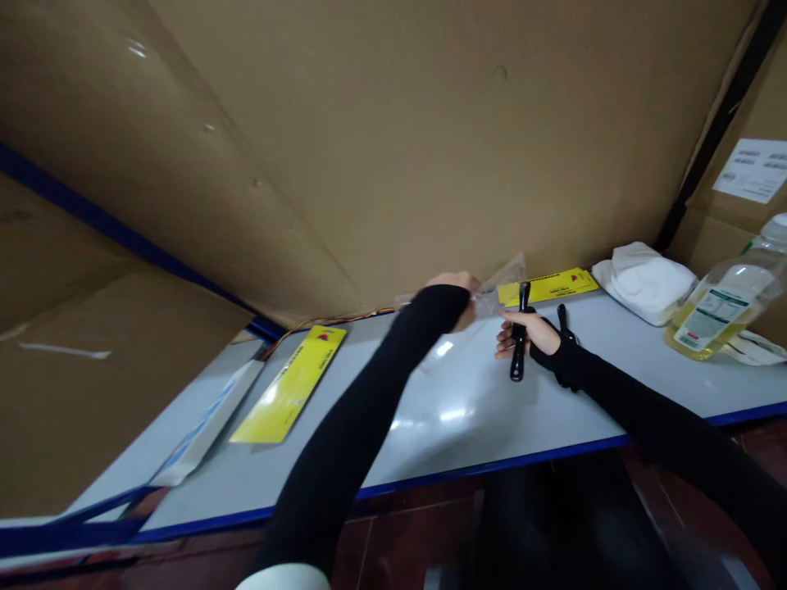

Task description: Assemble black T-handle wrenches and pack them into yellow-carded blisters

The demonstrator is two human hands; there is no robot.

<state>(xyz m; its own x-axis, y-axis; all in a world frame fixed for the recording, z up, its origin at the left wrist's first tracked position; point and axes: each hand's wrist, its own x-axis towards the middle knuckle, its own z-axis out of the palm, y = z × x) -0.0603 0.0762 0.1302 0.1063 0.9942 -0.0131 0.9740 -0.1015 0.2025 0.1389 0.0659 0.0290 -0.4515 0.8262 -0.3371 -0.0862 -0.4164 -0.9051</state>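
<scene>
My left hand [460, 285] is closed on a clear plastic bag [490, 301], mostly with its back to me, so its fingers are largely hidden. Close beside it, my right hand [536, 334] is wrapped around a slim black-handled tool [517, 360] that stands nearly upright in the view. The thumb of that hand reaches to the edge of the bag. Beneath my right wrist, more black-handled tools [563, 318] lie on the table, partly covered by the sleeve. A yellow printed card [547, 287] lies just behind my right hand.
Another yellow card [288, 385] and a long white box [212, 426] lie to the left on the white table [467, 442]. At the right are a white cloth bundle [645, 283] and a bottle of yellow liquid [716, 315]. A cardboard wall [393, 147] rises behind.
</scene>
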